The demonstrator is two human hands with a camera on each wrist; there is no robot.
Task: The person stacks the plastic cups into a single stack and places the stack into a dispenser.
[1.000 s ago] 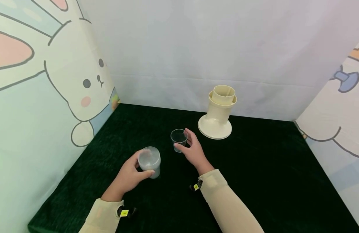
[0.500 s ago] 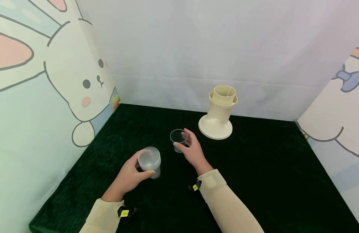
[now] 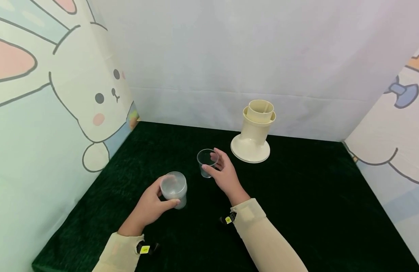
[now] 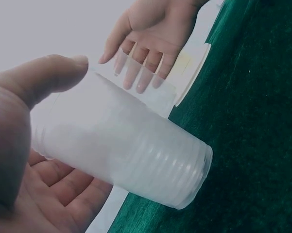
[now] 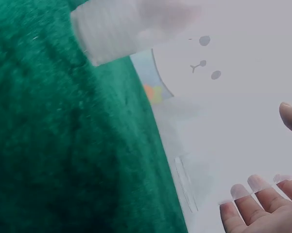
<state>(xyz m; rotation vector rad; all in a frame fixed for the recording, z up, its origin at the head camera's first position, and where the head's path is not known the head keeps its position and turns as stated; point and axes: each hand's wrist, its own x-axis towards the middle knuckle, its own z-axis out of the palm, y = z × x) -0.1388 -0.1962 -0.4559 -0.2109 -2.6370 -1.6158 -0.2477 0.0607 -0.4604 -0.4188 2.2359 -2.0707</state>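
Observation:
My left hand (image 3: 150,206) holds a stack of nested plastic cups (image 3: 173,185) from the side, thumb near me and fingers behind. In the left wrist view the stack (image 4: 131,141) looks cloudy, with several closely spaced rims or ridges toward its lower end. To the right and a little farther away, my right hand (image 3: 227,177) grips a single clear plastic cup (image 3: 205,164) between thumb and fingers. Both stand mouth up, apart from each other. Through the clear wall, the right fingertips (image 5: 240,191) show in the right wrist view.
Behind my right hand stands a cream cylindrical holder (image 3: 254,132) on a round base, with a narrower tube inside its top. Dark green cloth (image 3: 315,196) covers the table. A white backdrop (image 3: 196,56) and cartoon-printed side panels (image 3: 83,109) enclose it.
My right hand has shifted slightly left and up in the head view with the clear cup. My left hand and the cup stack stay almost where they were.

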